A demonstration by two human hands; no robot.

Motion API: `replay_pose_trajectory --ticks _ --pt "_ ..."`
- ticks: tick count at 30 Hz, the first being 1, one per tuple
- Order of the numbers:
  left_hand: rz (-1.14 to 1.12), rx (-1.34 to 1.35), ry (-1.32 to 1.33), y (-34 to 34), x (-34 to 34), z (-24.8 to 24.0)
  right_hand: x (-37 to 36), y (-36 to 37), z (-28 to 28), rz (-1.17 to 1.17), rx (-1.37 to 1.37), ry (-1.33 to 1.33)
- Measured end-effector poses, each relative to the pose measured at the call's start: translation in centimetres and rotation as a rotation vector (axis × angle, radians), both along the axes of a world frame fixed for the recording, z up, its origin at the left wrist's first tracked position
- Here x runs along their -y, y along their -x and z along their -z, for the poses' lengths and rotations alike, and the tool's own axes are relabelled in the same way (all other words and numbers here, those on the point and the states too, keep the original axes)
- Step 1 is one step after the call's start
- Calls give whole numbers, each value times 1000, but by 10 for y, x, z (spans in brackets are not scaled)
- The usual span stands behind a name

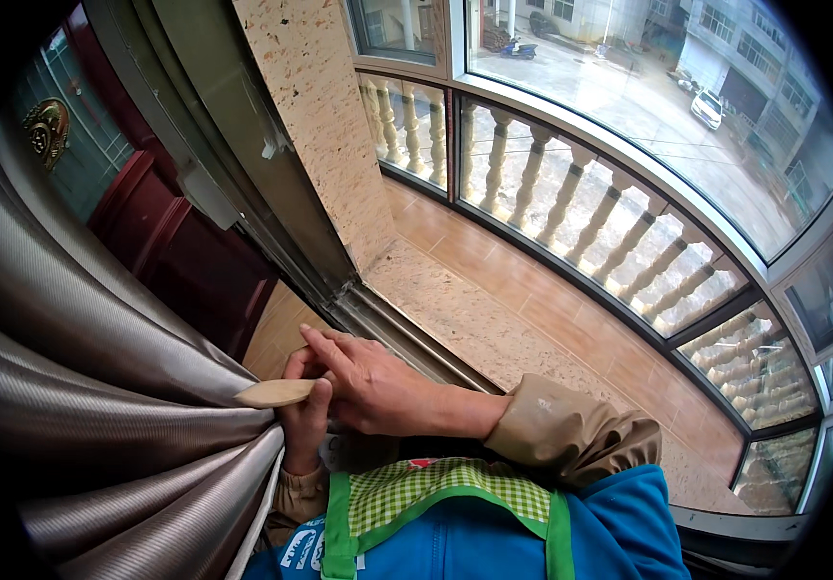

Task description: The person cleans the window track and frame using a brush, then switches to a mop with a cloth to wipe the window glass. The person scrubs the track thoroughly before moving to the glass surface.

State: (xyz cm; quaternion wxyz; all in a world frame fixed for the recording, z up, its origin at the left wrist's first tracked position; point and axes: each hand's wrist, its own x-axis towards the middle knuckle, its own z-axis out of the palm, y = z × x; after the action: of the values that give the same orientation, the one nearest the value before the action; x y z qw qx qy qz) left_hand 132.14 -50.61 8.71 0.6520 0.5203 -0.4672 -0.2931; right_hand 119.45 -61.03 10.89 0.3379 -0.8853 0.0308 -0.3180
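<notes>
A silvery grey-brown curtain fills the left side, its folds gathered to a narrow bunch beside my hands. A flat beige strip with a pointed end lies across the gathered part. My left hand is closed at the bunch, its thumb pressed on the strip's near end. Over it comes my right hand, touching the left, with the index finger reaching forward and the other fingers curled under. What the right fingers hold is hidden behind both hands.
Beyond the curtain stands a dark red door with an ornate brass fitting. A metal sliding-door track runs beside my right arm. Farther right are a speckled stone sill, a tiled ledge and windows before a balustrade.
</notes>
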Motion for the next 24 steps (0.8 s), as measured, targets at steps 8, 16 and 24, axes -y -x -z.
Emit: replay_pose_trajectory --ticks 8,16,24 --pt "-107 30 -6 -13 4 -3 97 4 -4 -141 117 -966" --pt "-208 80 8 -23 -17 -1 233 -25 66 1047 515 -150" --pt "-323 151 -43 -40 -18 1 202 -73 97 810 682 -706"
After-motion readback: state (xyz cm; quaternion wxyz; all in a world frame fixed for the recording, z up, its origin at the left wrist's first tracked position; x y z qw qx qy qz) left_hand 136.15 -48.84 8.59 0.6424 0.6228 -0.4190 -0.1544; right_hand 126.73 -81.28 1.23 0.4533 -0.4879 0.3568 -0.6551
